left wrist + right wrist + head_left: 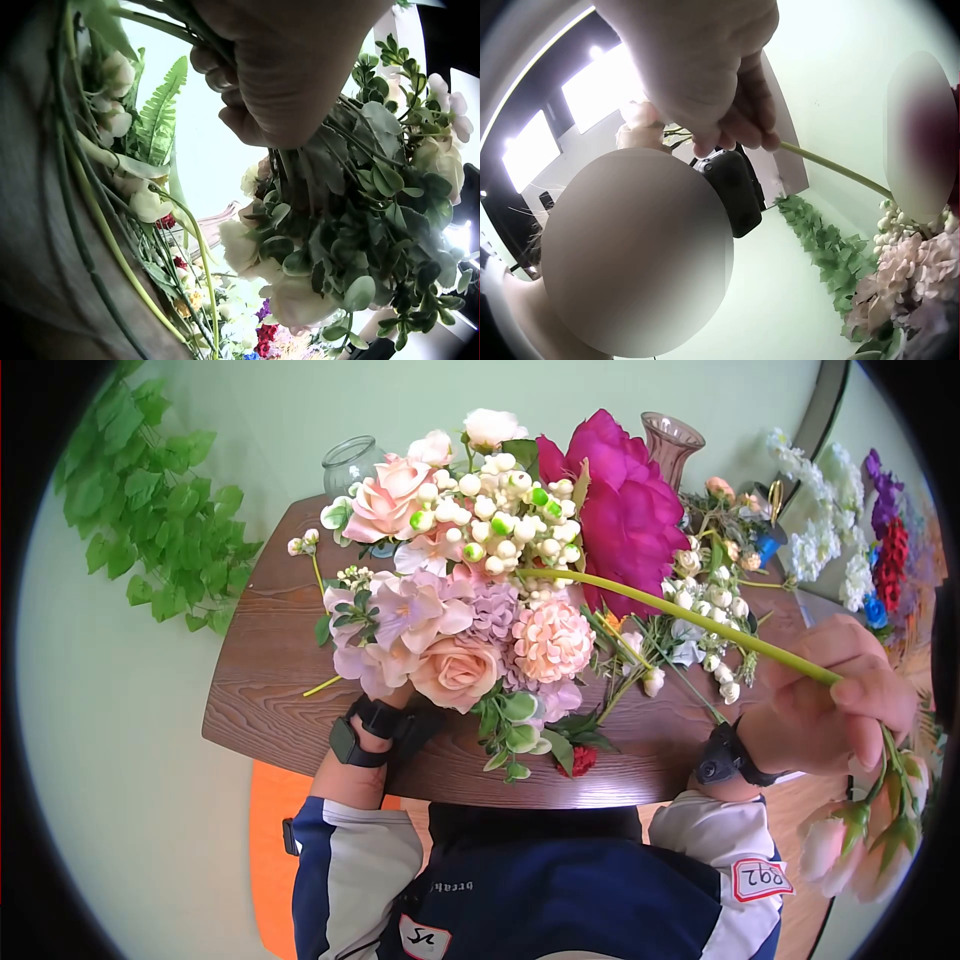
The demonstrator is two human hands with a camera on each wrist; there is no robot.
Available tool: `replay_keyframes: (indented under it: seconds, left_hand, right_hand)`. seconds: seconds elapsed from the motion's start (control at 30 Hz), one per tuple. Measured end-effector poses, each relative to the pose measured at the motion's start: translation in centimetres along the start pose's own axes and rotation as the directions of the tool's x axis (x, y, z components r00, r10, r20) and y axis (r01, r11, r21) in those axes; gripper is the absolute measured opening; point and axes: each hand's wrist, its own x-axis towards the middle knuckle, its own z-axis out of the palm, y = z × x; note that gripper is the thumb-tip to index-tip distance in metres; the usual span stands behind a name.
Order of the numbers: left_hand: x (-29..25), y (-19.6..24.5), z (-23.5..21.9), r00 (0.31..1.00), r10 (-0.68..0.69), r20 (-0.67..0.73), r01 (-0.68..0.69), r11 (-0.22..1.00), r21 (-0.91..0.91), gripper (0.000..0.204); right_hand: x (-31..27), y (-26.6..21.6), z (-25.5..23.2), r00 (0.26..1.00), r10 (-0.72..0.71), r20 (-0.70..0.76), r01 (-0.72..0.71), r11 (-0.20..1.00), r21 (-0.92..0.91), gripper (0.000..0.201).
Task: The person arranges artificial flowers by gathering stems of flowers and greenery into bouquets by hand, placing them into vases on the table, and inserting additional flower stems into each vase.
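My left hand (285, 75) grips the stems of a large bouquet; in the head view the blossoms hide most of that hand. Peach roses (455, 672), lilac hydrangea, a round pink bloom (553, 640) and white berries (500, 510) make up the bouquet. A big magenta peony (630, 510) stands at its right side. Over at the right, my right hand (835, 680) pinches the light green stem (690, 618) of a flower spray with pale pink buds (880, 845). Those buds hang below the hand, and the stem's other end overlaps the bouquet near the berries.
Loose flower stems with small white blooms (715, 605) lie on the brown wooden table (270, 660). Behind the bouquet stand a clear glass jar (350, 463) and a pinkish glass vase (672, 445). Green ivy (160, 500) hangs at left; white, purple and red flowers (890, 565) stand at right.
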Motion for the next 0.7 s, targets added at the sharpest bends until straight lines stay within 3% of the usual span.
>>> replay_keyframes:
  seconds: [0.1,0.4,0.47,0.57,0.67,0.7]
  left_hand:
    - [0.4,1.6,0.0,0.999,0.046,-0.017,-0.046,0.998,0.049,0.045]
    - [2.3,6.4,-0.1,0.982,0.185,-0.046,-0.173,0.966,0.193,0.045]
    - [0.4,6.9,-0.7,0.976,0.213,-0.053,-0.196,0.955,0.224,0.045]
    - [2.0,8.7,-0.4,0.964,0.259,-0.059,-0.235,0.934,0.269,0.045]
    - [3.0,10.7,0.0,0.95,0.306,-0.062,-0.272,0.909,0.316,0.045]
    - [2.7,11.2,-0.1,0.945,0.321,-0.063,-0.284,0.899,0.333,0.045]
  right_hand:
    - [0.0,-0.5,0.9,0.995,0.07,-0.075,-0.081,0.985,-0.155,0.04]
    - [-0.6,1.9,0.8,0.988,0.078,-0.134,-0.042,0.967,0.252,0.036]
    - [-0.5,2.3,0.9,0.984,0.033,-0.176,0.012,0.969,0.248,0.038]
    - [-0.6,1.8,0.8,0.962,0.212,-0.171,-0.163,0.951,0.262,0.035]
    - [-0.3,2.5,1.1,0.982,0.103,-0.157,-0.089,0.992,0.095,0.027]
    - [0.0,2.2,1.9,0.968,0.136,-0.209,-0.114,0.987,0.116,0.017]
